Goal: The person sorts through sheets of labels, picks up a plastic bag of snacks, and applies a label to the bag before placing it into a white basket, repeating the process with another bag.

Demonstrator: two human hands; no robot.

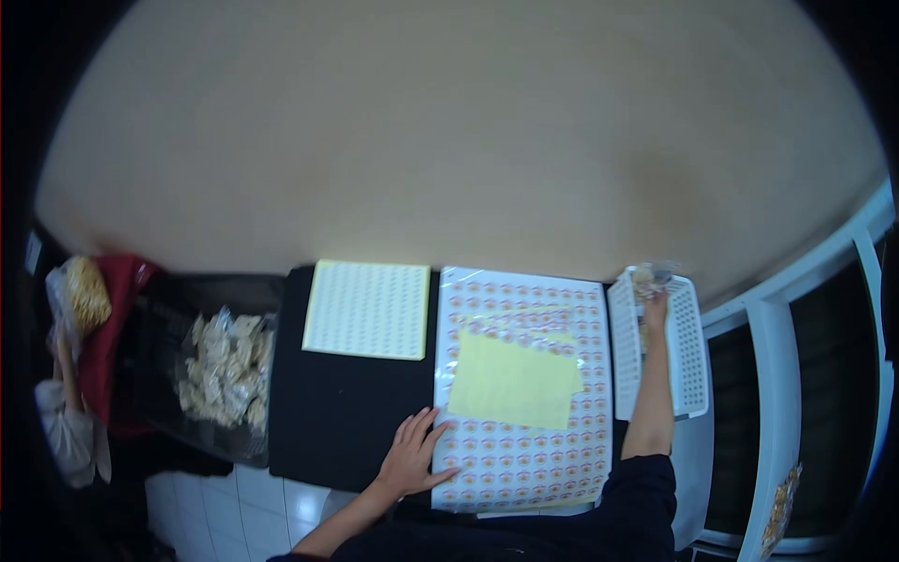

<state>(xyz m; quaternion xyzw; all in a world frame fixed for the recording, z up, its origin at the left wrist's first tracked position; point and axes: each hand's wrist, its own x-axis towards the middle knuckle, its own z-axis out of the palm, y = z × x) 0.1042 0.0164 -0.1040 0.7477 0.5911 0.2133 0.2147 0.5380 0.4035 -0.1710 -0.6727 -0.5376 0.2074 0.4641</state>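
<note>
Watch the far end of the white basket [693, 347]: your right hand [656, 304] is there, at a clear-wrapped packet [663, 270] sitting up around the rim. If it's only lightly pinched, slick film could let it slip or tip over the edge. Your right forearm [653, 403] crosses the basket too; dropping it low could bump the wall and shift the basket. Other side: a sideways drag from your left hand [408, 461] could skew the printed sticker sheet [590, 450] and slide the loose yellow paper [510, 384] on top.

Positions: packet is right at your right fingertips. Can't tell if those fingers are clenched on it or just touching; too small and blurred. Left fingers are spread, gripping nothing, tips at the sticker sheet's left edge. Smaller label sheet [367, 309] lies apart on the black surface [356, 412], beyond that hand.
</note>
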